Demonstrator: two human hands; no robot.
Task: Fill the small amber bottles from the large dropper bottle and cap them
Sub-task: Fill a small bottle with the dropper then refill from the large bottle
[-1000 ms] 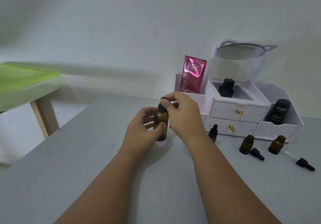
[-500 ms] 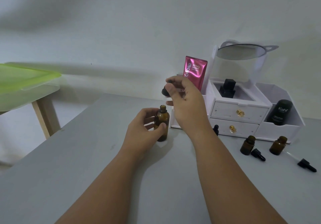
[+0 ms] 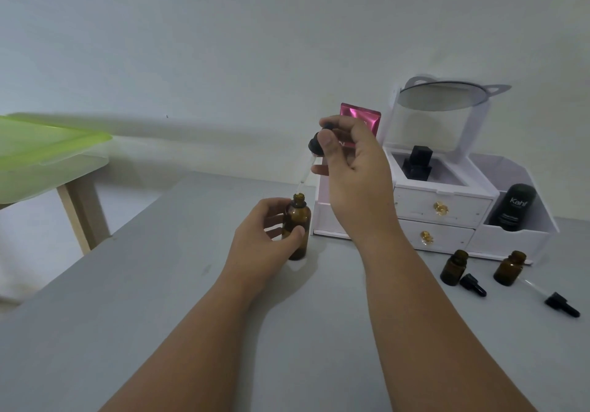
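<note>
Right hand (image 3: 354, 168) pinches the black-bulbed glass dropper (image 3: 316, 146) above the large amber glass bottle (image 3: 298, 229) the left hand (image 3: 261, 239) grips (drawing step, likely); next, carry it to small amber bottles (image 3: 453, 268) at four o'clock.

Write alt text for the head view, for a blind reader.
The right hand holds a dropper above the open big amber bottle, which the left hand grips upright on a grey table. Two small open bottles and two loose droppers sit to the right, before a white organiser.
</note>
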